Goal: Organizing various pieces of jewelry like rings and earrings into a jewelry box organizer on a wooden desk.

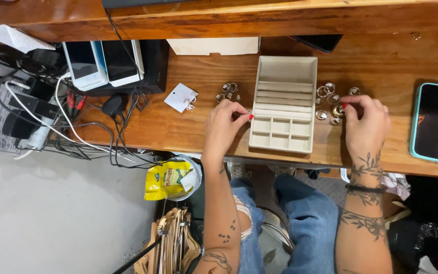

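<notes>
Pinched tight, the left hand [227, 122] has thumb and forefinger closed in a grip on something tiny, too small to make out, right at the left edge of the cream ring tray [283, 104]. Across that tray, the right hand [365, 122] has its fingertips drawn together on a ring in the cluster of silver rings [330, 103] lying just off the tray's right side; whether the ring is lifted off the wood, you cannot tell. Between the two grips sits the tray, ridged slots up top, small square compartments below, all of them bare as far as the view shows.

Just beyond the left grip, a second small bunch of rings [227, 91] rests on the bench [178, 129], and further left of it a white earring card [181, 97]. Off past the right grip lies a phone in a teal case [437, 123], screen dark. Far to the left of the left grip, two card readers [102, 63] stand by a tangle of cables [51, 116]. Below the bench edge, a yellow snack bag [167, 180] sits in a bin.
</notes>
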